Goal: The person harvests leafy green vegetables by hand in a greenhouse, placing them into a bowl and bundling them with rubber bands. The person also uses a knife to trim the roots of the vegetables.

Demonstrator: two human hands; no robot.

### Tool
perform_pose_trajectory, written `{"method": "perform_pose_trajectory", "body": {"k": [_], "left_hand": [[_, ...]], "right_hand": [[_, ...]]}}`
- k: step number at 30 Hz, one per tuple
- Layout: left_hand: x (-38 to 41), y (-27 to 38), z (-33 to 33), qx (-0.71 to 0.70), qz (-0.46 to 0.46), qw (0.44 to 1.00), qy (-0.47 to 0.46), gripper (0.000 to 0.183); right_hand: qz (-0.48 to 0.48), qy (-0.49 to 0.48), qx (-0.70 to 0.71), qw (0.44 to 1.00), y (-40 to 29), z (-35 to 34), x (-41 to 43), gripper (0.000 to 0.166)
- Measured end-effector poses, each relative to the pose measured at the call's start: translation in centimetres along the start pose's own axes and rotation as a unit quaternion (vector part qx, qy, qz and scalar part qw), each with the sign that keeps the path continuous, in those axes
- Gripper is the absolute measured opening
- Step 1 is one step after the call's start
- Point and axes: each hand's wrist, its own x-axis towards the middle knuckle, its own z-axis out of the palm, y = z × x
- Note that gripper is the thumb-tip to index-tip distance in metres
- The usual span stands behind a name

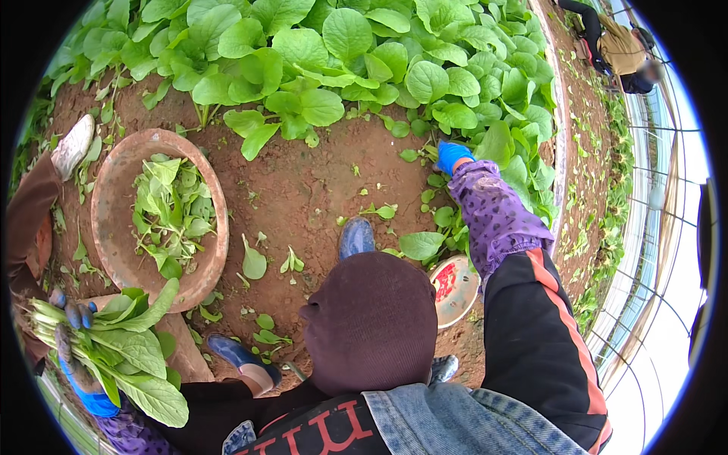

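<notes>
My left hand (pixel 79 352), in a soiled blue glove, is closed around a bunch of leafy greens (pixel 128 347) at the lower left. Its stems point left and its broad leaves hang to the right. My right hand (pixel 452 156), in a blue glove with a purple patterned sleeve cover, reaches to the base of the growing leafy greens (pixel 426 79). Its fingers seem closed at some stems, but the fingertips are partly hidden. A large round basin (pixel 222 239) with picked leaves in it stands on the soil, above my left hand in the picture.
A small round bowl (pixel 469 293) with red items lies below my right forearm. Loose leaves (pixel 254 263) are scattered on the soil. Another person's brown sleeve (pixel 34 199) and shoe show at the left edge; a person (pixel 620 48) crouches at the upper right beyond a pale border strip (pixel 560 114).
</notes>
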Motion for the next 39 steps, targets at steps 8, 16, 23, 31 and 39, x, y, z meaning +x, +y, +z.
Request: {"method": "perform_pose_trajectory", "body": {"k": [8,16,23,31,39], "left_hand": [[-0.2,0.3,0.3,0.008,0.02,0.999,-0.037,0.046],[-3.4,2.1,1.1,0.015,0.039,0.996,-0.075,0.043],[-4.8,1.6,4.4,0.096,0.017,0.994,-0.048,0.048],[-7.4,1.1,9.9,0.058,-0.054,0.984,-0.162,0.044],[-7.6,1.5,6.3,-0.013,0.075,0.985,-0.153,0.073]], "right_hand": [[0.057,-0.136,0.004,0.989,2.3,3.3,3.8,0.045],[-0.044,-0.124,-0.031,0.991,-4.0,-4.7,-2.1,0.045],[-0.075,0.129,0.202,0.968,-4.4,-2.5,-3.3,0.04],[-0.524,0.023,0.599,0.606,-26.4,-26.3,-24.9,0.033],[-0.568,-0.074,0.687,0.447,-41.6,-29.4,-40.2,0.035]]}}
